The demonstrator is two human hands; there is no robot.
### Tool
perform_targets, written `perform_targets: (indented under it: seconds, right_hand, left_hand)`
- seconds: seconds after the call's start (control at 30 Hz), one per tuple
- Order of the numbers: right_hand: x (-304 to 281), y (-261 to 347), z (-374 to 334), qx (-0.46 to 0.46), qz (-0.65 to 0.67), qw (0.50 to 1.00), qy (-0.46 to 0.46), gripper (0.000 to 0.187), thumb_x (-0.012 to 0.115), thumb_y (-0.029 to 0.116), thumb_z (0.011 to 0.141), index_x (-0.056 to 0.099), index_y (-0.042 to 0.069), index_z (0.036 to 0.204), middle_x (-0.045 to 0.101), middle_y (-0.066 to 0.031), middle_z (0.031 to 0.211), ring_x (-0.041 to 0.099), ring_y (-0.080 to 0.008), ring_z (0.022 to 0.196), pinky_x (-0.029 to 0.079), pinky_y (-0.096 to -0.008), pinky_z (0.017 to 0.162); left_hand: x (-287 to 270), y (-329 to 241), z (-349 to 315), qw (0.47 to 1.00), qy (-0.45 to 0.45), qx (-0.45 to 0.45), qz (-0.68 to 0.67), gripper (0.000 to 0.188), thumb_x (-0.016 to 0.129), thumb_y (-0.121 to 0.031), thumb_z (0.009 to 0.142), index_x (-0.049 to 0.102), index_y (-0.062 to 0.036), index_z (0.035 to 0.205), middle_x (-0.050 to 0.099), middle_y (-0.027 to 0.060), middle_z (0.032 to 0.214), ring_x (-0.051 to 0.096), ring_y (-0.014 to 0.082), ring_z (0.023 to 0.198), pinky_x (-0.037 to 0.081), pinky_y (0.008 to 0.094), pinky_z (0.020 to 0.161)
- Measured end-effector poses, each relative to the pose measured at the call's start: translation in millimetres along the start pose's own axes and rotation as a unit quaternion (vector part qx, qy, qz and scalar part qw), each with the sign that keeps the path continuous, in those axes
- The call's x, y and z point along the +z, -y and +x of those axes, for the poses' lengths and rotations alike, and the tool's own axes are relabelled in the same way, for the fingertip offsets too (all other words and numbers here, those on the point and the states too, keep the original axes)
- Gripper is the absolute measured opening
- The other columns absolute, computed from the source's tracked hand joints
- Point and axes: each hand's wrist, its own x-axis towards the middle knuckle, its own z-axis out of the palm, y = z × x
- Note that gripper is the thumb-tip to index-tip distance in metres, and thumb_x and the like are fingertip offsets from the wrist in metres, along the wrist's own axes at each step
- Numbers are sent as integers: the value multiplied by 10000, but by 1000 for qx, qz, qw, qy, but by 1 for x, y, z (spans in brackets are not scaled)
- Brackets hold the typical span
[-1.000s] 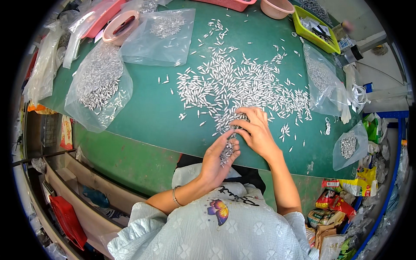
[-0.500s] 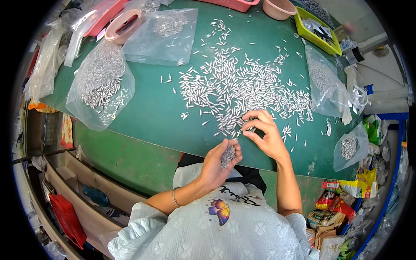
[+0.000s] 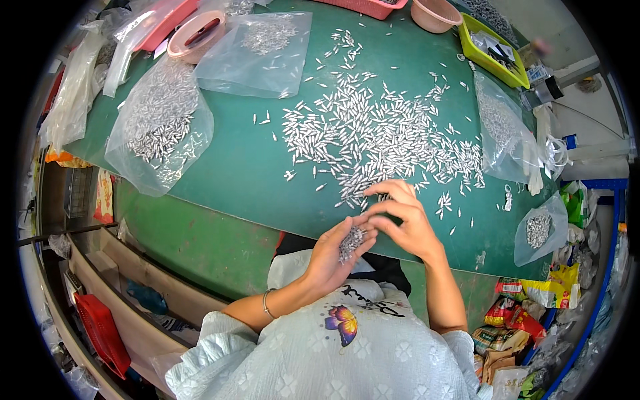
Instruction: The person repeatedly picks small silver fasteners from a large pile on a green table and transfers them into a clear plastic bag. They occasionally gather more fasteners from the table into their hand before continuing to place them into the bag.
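Observation:
Cupped at the table's front edge, my left hand (image 3: 325,259) holds a heap of small grey metal pieces (image 3: 349,247) in its palm. My right hand (image 3: 408,223) is right beside it, thumb and forefinger drawn together by the left fingertips. Whatever is between those fingers is too small to make out. Just beyond both hands, a wide scatter of silver spindle-shaped metal pieces (image 3: 380,130) covers the middle of the green table (image 3: 247,177).
On the left lie a clear bag of silver pieces (image 3: 159,127) and a flatter clear bag (image 3: 257,67). Pink bowls (image 3: 433,15) and a yellow-green basket (image 3: 490,57) stand at the back. A small bag of pieces (image 3: 539,230) sits right. Snack packets (image 3: 510,313) lie below the table's right side.
My right hand has moved slightly left and down from the edge of the scatter to my left fingertips. My left hand stays nearly in place, still holding the small pieces.

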Motion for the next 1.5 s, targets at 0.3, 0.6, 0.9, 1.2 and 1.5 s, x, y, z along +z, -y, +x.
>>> perform_targets:
  seconds: [0.3,0.6,0.9,1.2,1.5]
  right_hand:
    - [17,-10,10,-20,-206,975,-78,141,739,90,741,644,76,843,571,-70,1189,485,-294,1148,345,-420,934]
    - [30,-4,12,-25,-213,975,-66,149,723,100,750,651,68,876,573,-65,1140,486,-281,1125,329,-444,944]
    - [29,-1,17,-61,-317,946,-7,105,701,117,761,667,63,844,589,-38,1103,506,-239,1114,319,-482,961]
    - [15,15,15,-9,0,1000,-1,109,716,82,771,671,82,870,620,-22,1029,532,-220,1017,313,-363,933]
    - [34,-5,29,-72,-146,987,-10,202,704,60,749,690,111,944,568,-54,1166,486,-285,1122,322,-428,967]
  left_hand:
    - [-15,3,1,998,11,-59,-9,282,520,-287,1001,593,-19,950,553,112,937,496,139,700,442,254,593]
    - [-17,3,3,998,12,-66,-11,294,511,-292,1003,595,-16,953,553,115,934,491,139,693,427,243,578]
    - [-18,2,3,999,17,-42,-14,290,520,-278,997,605,-2,973,562,101,925,515,149,718,450,255,603]
    - [11,-5,-6,996,-81,20,-33,301,515,-274,999,604,9,1048,598,109,993,558,173,782,485,274,682]
    - [-18,2,1,999,18,-22,-38,273,509,-291,1002,588,-37,942,556,79,895,520,142,732,472,263,666]
